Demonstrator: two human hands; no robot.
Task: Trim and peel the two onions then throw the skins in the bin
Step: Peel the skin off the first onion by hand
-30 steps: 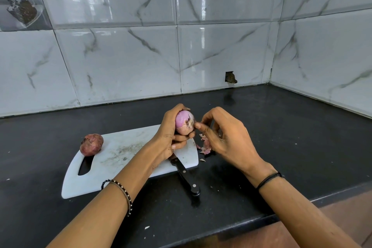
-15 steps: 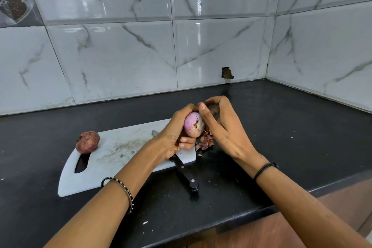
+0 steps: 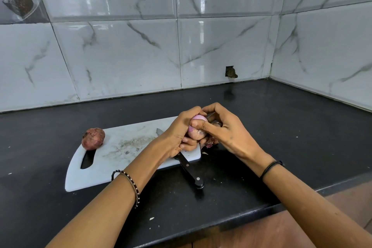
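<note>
Nearest the camera, your two forearms enter from the bottom of the frame and meet at centre. The knife [image 3: 188, 167] lies under your left wrist, its black handle on the dark worktop [image 3: 281, 127] and its blade across the lower right corner of the white cutting board [image 3: 120, 159].

At centre, your left hand [image 3: 179, 129] has its grip closed around the first onion [image 3: 196, 129], held up off the board. Your right hand [image 3: 225, 127] presses its thumb across the pale pink flesh, fingers curled over the top; that grip is also closed on the onion. Most of its surface shows bare. Loose skins [image 3: 209, 144] lie just beside the board's right edge, below your hands.

Judgement: the step in hand is peeling the first onion, near its end. The next move calls for stripping any last scrap, setting this onion down and taking up the knife.

Farther left, the second onion [image 3: 93, 138] sits on the board's upper left corner, above the handle slot, with its dry skin on. No bin is in view.
</note>
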